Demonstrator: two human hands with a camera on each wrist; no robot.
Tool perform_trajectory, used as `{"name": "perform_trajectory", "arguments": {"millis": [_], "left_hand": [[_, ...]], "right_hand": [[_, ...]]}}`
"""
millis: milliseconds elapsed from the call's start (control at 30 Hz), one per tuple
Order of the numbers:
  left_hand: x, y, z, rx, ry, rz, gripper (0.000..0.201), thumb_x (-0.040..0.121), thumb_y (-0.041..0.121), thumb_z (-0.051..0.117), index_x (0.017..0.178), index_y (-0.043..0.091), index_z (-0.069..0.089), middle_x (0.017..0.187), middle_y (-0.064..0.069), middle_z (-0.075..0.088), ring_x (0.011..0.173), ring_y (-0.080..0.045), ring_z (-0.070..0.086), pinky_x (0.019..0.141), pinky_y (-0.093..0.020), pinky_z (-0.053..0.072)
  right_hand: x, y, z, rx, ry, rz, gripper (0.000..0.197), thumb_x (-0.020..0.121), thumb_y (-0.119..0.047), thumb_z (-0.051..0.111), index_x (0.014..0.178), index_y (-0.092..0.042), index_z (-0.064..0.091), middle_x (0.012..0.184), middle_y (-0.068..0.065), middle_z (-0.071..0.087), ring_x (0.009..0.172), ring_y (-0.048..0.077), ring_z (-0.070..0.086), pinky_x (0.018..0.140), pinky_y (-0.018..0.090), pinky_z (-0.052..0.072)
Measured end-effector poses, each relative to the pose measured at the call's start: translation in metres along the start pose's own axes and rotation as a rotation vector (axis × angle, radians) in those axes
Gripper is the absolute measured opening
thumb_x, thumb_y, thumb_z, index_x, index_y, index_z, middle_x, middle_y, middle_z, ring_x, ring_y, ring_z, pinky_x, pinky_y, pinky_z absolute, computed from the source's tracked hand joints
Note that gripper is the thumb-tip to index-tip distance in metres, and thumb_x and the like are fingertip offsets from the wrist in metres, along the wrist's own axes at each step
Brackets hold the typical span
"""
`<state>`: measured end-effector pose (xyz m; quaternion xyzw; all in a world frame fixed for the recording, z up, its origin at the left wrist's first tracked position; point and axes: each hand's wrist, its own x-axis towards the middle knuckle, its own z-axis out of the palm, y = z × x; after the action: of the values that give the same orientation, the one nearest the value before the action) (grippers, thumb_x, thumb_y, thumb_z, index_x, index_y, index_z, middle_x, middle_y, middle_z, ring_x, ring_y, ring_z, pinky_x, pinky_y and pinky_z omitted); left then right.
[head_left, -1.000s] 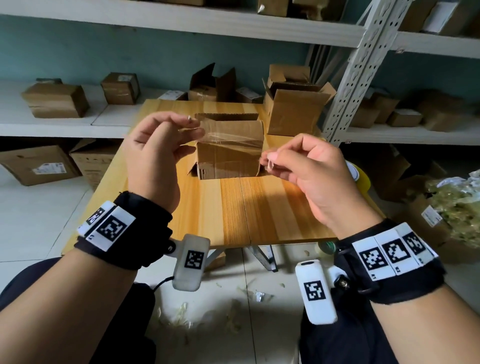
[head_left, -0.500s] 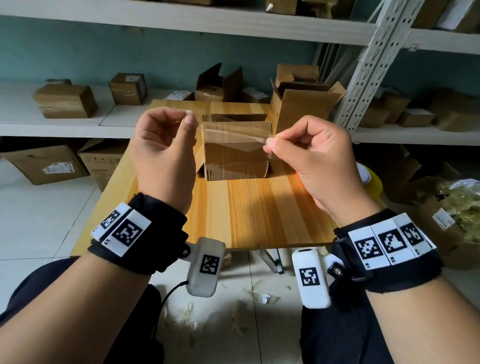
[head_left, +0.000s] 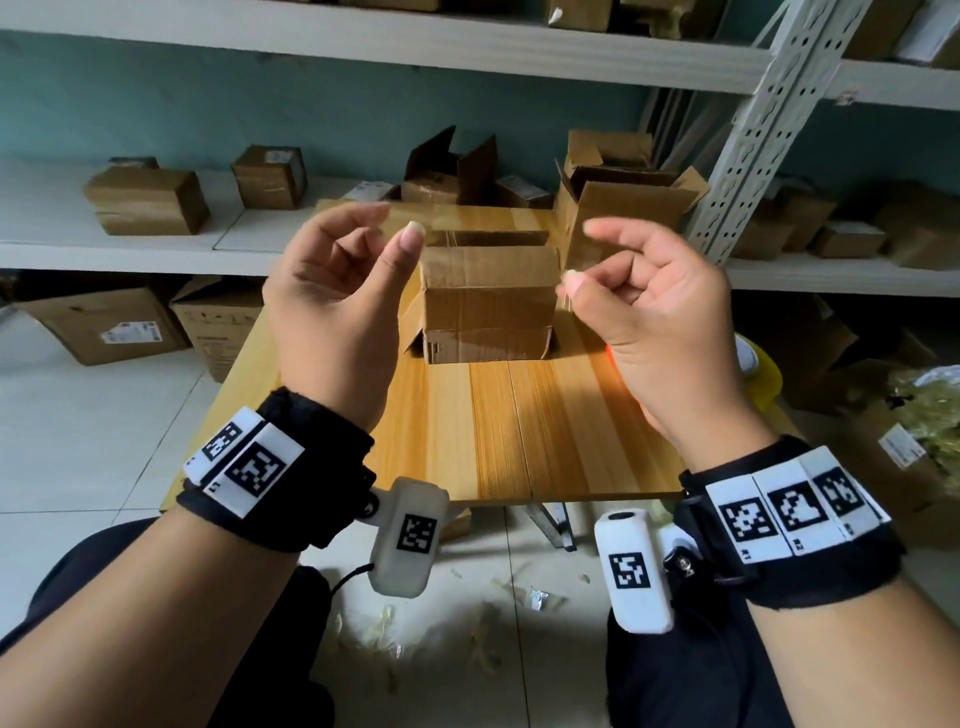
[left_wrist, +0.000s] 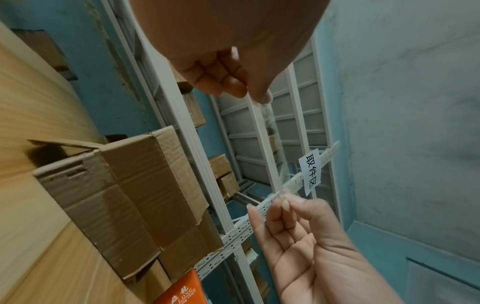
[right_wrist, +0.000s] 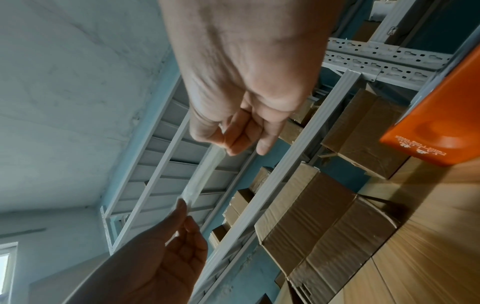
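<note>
Head view: left hand (head_left: 337, 296) and right hand (head_left: 660, 317) are raised apart at 10 and 2 o'clock of the cardboard box (head_left: 488, 301), which sits on the wooden table (head_left: 519, 431) toward 12 o'clock. Each pinches thumb to fingertip; what they hold is too thin to read here. Left wrist view: clear tape strip (left_wrist: 269, 119) stretched from the left thumb-index pinch at 12 o'clock to the right pinch at 5 o'clock, spare fingers loosely curled, right index sticking out. Right wrist view: strip taut between both pinches, box at 4 o'clock, not touching it. Judgement: strip looks free and ready; laying it over the flaps and pressing down are left.
</note>
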<state>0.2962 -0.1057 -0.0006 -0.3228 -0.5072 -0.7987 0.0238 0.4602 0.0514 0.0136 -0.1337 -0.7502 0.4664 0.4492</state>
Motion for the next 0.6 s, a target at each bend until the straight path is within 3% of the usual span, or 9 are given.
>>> {"name": "perform_trajectory", "arguments": {"millis": [67, 133, 200, 233, 267, 300, 367, 433, 600], "left_hand": [[0.001, 0.0, 0.001, -0.05, 0.008, -0.053, 0.022, 0.092, 0.011, 0.081, 0.11, 0.014, 0.069, 0.081, 0.004, 0.063, 0.078, -0.012, 0.059, 0.077, -0.028, 0.052], [0.005, -0.004, 0.002, -0.107, 0.028, -0.135, 0.041, 0.089, 0.009, 0.081, 0.126, 0.009, 0.065, 0.08, 0.005, 0.065, 0.077, -0.01, 0.06, 0.079, -0.025, 0.052], [0.014, -0.008, 0.002, -0.16, 0.03, -0.268, 0.08, 0.089, 0.008, 0.081, 0.157, 0.007, 0.038, 0.078, 0.004, 0.065, 0.075, -0.008, 0.061, 0.081, -0.024, 0.052], [0.02, -0.012, 0.001, -0.185, 0.028, -0.346, 0.094, 0.089, 0.008, 0.081, 0.163, 0.006, 0.023, 0.079, 0.003, 0.066, 0.075, -0.008, 0.062, 0.082, -0.024, 0.053], [0.026, -0.016, 0.0, -0.198, 0.015, -0.416, 0.097, 0.089, 0.012, 0.082, 0.163, 0.004, 0.02, 0.081, 0.002, 0.068, 0.076, -0.008, 0.064, 0.081, -0.023, 0.054], [0.033, -0.019, -0.002, -0.195, -0.009, -0.468, 0.09, 0.087, 0.018, 0.084, 0.158, -0.001, 0.031, 0.083, 0.003, 0.07, 0.077, -0.007, 0.065, 0.08, -0.023, 0.054], [0.046, -0.023, -0.003, -0.176, -0.049, -0.514, 0.051, 0.087, 0.026, 0.084, 0.127, 0.001, 0.064, 0.084, 0.004, 0.069, 0.078, -0.005, 0.065, 0.076, -0.024, 0.052], [0.054, -0.029, -0.002, -0.161, -0.022, -0.521, 0.014, 0.092, 0.024, 0.08, 0.098, 0.014, 0.072, 0.082, 0.002, 0.069, 0.076, -0.007, 0.063, 0.071, -0.023, 0.049], [0.065, -0.043, 0.003, -0.074, -0.007, -0.433, 0.015, 0.094, 0.028, 0.079, 0.085, 0.022, 0.069, 0.079, 0.006, 0.065, 0.072, -0.007, 0.058, 0.067, -0.023, 0.046]], "right_hand": [[0.001, 0.0, 0.003, -0.028, 0.005, 0.029, 0.037, 0.093, -0.011, 0.079, 0.129, -0.015, 0.069, 0.095, 0.01, 0.076, 0.093, 0.025, 0.076, 0.09, 0.037, 0.063], [0.005, -0.001, 0.005, -0.07, 0.017, 0.048, 0.028, 0.093, -0.013, 0.079, 0.121, -0.013, 0.075, 0.096, 0.006, 0.077, 0.093, 0.022, 0.076, 0.089, 0.039, 0.064], [0.016, -0.003, 0.007, -0.151, 0.039, 0.066, 0.017, 0.093, -0.017, 0.079, 0.11, -0.017, 0.079, 0.095, -0.004, 0.079, 0.094, 0.01, 0.075, 0.088, 0.035, 0.064], [0.024, -0.003, 0.008, -0.183, 0.05, 0.093, 0.013, 0.093, -0.02, 0.079, 0.106, -0.02, 0.08, 0.095, -0.007, 0.079, 0.095, 0.005, 0.074, 0.088, 0.031, 0.064], [0.032, -0.005, 0.009, -0.192, 0.052, 0.134, 0.009, 0.093, -0.023, 0.079, 0.102, -0.023, 0.081, 0.095, -0.01, 0.079, 0.095, 0.001, 0.073, 0.088, 0.027, 0.062], [0.041, -0.005, 0.01, -0.183, 0.038, 0.183, 0.007, 0.093, -0.026, 0.08, 0.099, -0.024, 0.081, 0.094, -0.011, 0.08, 0.095, -0.001, 0.072, 0.089, 0.026, 0.061], [0.059, -0.004, 0.015, -0.147, -0.021, 0.254, 0.008, 0.093, -0.03, 0.081, 0.096, -0.023, 0.081, 0.095, -0.009, 0.081, 0.099, 0.003, 0.074, 0.094, 0.033, 0.06], [0.07, -0.001, 0.019, -0.109, -0.044, 0.259, 0.01, 0.094, -0.031, 0.08, 0.097, -0.021, 0.081, 0.094, -0.005, 0.081, 0.1, 0.009, 0.076, 0.099, 0.041, 0.06], [0.081, 0.019, 0.017, -0.117, -0.04, 0.215, 0.012, 0.1, -0.029, 0.072, 0.104, -0.018, 0.077, 0.092, -0.003, 0.081, 0.092, 0.007, 0.076, 0.106, 0.044, 0.056]]}}
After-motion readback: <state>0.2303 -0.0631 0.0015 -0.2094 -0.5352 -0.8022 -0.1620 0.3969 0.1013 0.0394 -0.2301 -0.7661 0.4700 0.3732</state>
